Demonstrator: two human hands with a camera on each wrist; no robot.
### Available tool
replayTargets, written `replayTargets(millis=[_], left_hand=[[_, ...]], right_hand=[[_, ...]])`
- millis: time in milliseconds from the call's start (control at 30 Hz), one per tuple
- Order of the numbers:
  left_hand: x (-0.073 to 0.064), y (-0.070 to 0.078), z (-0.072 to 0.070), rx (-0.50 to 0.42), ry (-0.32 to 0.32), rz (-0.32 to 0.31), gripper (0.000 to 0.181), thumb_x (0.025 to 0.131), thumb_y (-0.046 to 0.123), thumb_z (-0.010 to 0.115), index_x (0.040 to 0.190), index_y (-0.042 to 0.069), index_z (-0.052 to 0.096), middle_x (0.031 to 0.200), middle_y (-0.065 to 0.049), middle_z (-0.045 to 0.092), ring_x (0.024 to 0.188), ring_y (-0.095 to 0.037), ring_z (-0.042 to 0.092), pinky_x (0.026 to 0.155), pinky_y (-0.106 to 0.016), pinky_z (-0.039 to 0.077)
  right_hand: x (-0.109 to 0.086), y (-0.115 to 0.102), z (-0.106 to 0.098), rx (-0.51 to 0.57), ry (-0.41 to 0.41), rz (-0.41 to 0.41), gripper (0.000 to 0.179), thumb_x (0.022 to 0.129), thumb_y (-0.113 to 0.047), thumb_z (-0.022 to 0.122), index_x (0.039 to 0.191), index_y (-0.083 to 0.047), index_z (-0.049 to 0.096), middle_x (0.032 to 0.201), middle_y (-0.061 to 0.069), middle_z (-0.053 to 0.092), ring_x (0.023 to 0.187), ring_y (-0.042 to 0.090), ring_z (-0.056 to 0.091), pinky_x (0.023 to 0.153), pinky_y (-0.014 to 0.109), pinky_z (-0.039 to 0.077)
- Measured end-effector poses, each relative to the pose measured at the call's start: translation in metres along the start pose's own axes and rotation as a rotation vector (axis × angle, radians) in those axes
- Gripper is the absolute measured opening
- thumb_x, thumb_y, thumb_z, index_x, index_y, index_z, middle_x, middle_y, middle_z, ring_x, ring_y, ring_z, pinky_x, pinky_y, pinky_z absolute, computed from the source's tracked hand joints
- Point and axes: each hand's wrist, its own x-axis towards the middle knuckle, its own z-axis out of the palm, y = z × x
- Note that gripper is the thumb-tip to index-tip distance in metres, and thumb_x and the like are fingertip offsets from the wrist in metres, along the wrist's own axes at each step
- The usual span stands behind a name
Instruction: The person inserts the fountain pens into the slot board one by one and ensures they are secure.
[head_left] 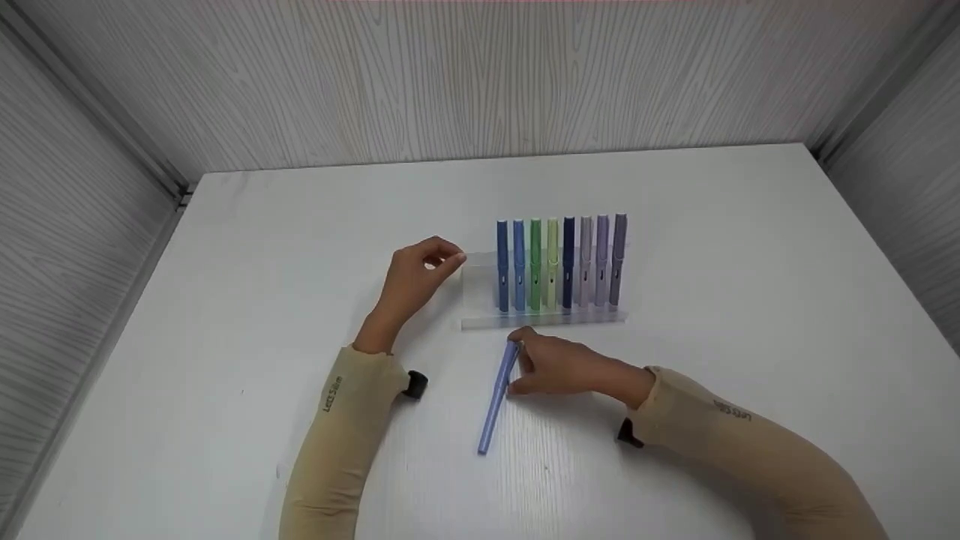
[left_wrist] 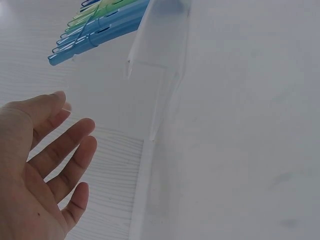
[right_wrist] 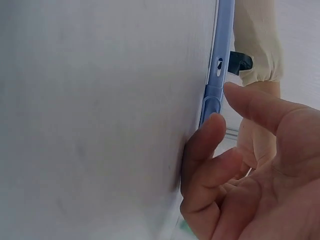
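Note:
A clear pen rack (head_left: pixel 480 323) stands on the table with several capped pens upright in its right part. My left hand (head_left: pixel 420 274) is at its upper left corner, thumb and forefinger pinching the clear edge; the other fingers are loosely bent in the left wrist view. In front of the rack, a periwinkle-blue pen (head_left: pixel 495 405) slants toward me. My right hand (head_left: pixel 559 365) holds its upper, capped end, the thumb against one side and the curled fingers at the cap. The right wrist view shows the pen (right_wrist: pixel 220 55) close along the tabletop.
The racked pens include a blue pen (head_left: pixel 502 255), a green pen (head_left: pixel 535 255), a navy pen (head_left: pixel 568 255) and a purple pen (head_left: pixel 619 255). The rack's left end holds no pens. A pale wood-grain panel (head_left: pixel 480 82) rises behind the white table (head_left: pixel 750 300).

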Motion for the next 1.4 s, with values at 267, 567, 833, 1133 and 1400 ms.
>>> replayTargets(millis=[267, 567, 833, 1133, 1400], left_hand=[[-0.001, 0.001, -0.001, -0.004, 0.005, 0.028, 0.025, 0.093, 0.031, 0.064, 0.102, 0.01, 0.072, 0.099, -0.006, 0.073, 0.091, -0.021, 0.065, 0.086, -0.035, 0.052], [-0.001, 0.003, -0.001, -0.001, -0.005, 0.0, 0.024, 0.093, 0.031, 0.064, 0.103, 0.01, 0.071, 0.1, -0.005, 0.073, 0.092, -0.02, 0.064, 0.085, -0.035, 0.051], [0.0, 0.003, 0.0, 0.001, -0.009, -0.014, 0.025, 0.094, 0.032, 0.064, 0.104, 0.011, 0.071, 0.1, -0.005, 0.072, 0.092, -0.02, 0.063, 0.084, -0.034, 0.051], [-0.001, 0.0, 0.0, -0.007, 0.003, -0.013, 0.023, 0.093, 0.031, 0.065, 0.103, 0.012, 0.072, 0.1, -0.006, 0.072, 0.092, -0.02, 0.063, 0.086, -0.035, 0.051], [-0.001, 0.001, -0.001, -0.003, -0.002, -0.009, 0.024, 0.093, 0.031, 0.064, 0.104, 0.011, 0.072, 0.101, -0.006, 0.072, 0.093, -0.02, 0.063, 0.087, -0.035, 0.051]], right_hand=[[0.003, -0.002, 0.004, -0.049, 0.026, 0.014, 0.079, 0.082, -0.032, 0.076, 0.144, -0.005, 0.034, 0.07, -0.004, 0.045, 0.061, 0.01, 0.04, 0.053, 0.027, 0.029], [0.003, -0.002, 0.007, -0.089, 0.057, 0.014, 0.075, 0.083, -0.03, 0.075, 0.142, -0.006, 0.036, 0.071, -0.002, 0.046, 0.061, 0.012, 0.042, 0.052, 0.028, 0.03], [0.002, 0.001, 0.006, -0.092, 0.058, -0.005, 0.073, 0.086, -0.026, 0.073, 0.143, -0.005, 0.033, 0.076, -0.002, 0.047, 0.066, 0.012, 0.044, 0.054, 0.027, 0.032], [-0.009, -0.002, 0.0, -0.034, 0.066, -0.028, 0.071, 0.089, -0.018, 0.069, 0.145, -0.011, 0.026, 0.093, -0.001, 0.062, 0.062, 0.009, 0.057, 0.056, 0.026, 0.043], [-0.016, -0.003, -0.011, 0.129, 0.09, -0.07, 0.068, 0.091, -0.006, 0.06, 0.148, -0.016, 0.024, 0.108, 0.003, 0.065, 0.055, 0.013, 0.062, 0.053, 0.028, 0.045]])
